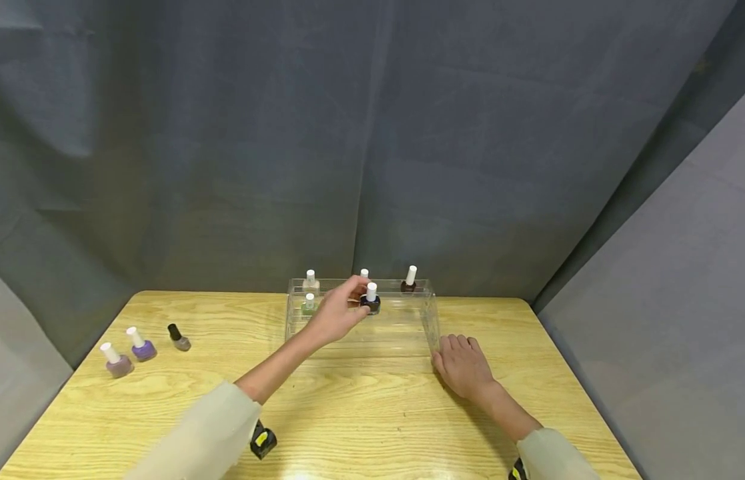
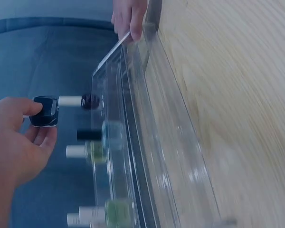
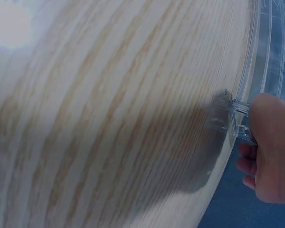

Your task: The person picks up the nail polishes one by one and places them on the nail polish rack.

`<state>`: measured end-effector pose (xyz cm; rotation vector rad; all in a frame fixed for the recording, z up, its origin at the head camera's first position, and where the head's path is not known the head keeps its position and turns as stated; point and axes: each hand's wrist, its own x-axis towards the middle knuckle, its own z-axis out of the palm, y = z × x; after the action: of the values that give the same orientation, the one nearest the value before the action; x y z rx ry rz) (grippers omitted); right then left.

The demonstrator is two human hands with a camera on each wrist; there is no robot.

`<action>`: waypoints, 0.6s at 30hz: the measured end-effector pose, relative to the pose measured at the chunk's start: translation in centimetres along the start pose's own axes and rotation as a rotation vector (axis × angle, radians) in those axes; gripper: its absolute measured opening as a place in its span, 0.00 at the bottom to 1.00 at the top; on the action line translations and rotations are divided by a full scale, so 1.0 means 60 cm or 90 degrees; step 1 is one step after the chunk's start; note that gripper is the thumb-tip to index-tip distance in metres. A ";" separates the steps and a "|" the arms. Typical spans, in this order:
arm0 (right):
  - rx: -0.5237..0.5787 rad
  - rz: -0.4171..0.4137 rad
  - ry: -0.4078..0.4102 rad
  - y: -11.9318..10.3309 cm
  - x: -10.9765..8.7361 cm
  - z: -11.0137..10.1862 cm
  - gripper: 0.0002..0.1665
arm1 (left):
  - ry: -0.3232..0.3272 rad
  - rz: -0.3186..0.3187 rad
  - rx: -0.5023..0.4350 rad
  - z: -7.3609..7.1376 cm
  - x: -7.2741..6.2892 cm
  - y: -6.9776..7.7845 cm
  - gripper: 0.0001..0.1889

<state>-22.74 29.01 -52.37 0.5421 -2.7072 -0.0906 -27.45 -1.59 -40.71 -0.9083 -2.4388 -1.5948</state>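
Observation:
My left hand point(image 1: 336, 317) pinches a dark nail polish bottle point(image 1: 370, 305) with a white cap between thumb and fingers, raised above a clear acrylic tiered rack point(image 1: 372, 343). The left wrist view shows this square dark bottle point(image 2: 46, 112) held apart from the rack. Bottles on the tiers include a dark one point(image 1: 409, 285) at the back right, a pale one point(image 1: 311, 285) at the back left and a green one point(image 1: 309, 307) before it. My right hand point(image 1: 465, 367) grips the rack's front right corner, fingers curled outside its side panel point(image 3: 241, 121).
Off to the left on the wooden table point(image 1: 360, 413) stand a mauve bottle point(image 1: 119, 365), a purple bottle point(image 1: 145, 350) and a grey bottle with a black cap point(image 1: 180, 340). A grey curtain point(image 1: 360, 147) hangs right behind the table's back edge.

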 end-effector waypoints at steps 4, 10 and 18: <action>-0.015 -0.012 0.026 0.003 -0.002 0.003 0.19 | -0.003 0.020 0.026 0.037 0.016 0.001 0.21; -0.018 -0.020 0.040 0.005 -0.003 0.004 0.18 | 0.014 0.015 0.058 0.087 0.037 -0.015 0.20; -0.001 -0.017 0.037 0.003 -0.002 0.002 0.18 | 0.027 -0.026 0.073 0.129 0.068 -0.034 0.20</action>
<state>-22.75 29.24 -52.49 0.5714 -2.6432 -0.0829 -30.01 6.23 -44.26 -0.8034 -2.5050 -1.4535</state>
